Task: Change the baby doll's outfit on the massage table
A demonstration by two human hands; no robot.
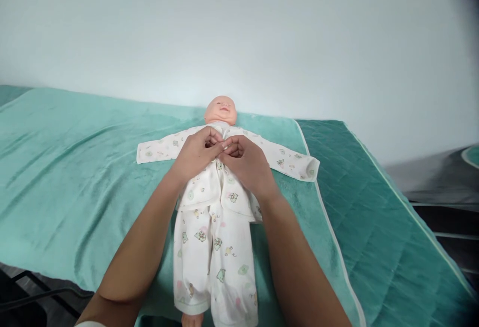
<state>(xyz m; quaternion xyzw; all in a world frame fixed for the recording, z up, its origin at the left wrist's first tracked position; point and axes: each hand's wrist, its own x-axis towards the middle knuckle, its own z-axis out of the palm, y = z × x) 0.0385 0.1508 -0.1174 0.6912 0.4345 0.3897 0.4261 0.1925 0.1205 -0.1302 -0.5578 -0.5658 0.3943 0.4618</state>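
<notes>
A baby doll (220, 109) lies on its back, head toward the wall. It wears a white printed jacket (234, 197) and matching white trousers (194, 262). Both sleeves stretch out to the sides, and one bare foot (192, 320) shows below a trouser leg. On the doll's chest, my left hand (196, 151) pinches the jacket's front edge. My right hand (249, 160) meets it there, fingers closed on the other front edge. The fingertips touch and hide whatever fastening is between them. Below the hands the jacket front hangs slightly parted.
A light green blanket (93, 167) is spread under the doll. To the right, a darker green quilted cover (359, 207) reaches the bed's edge. A pale wall (239, 32) rises behind. Dark metal bars (48, 292) stand low at the left.
</notes>
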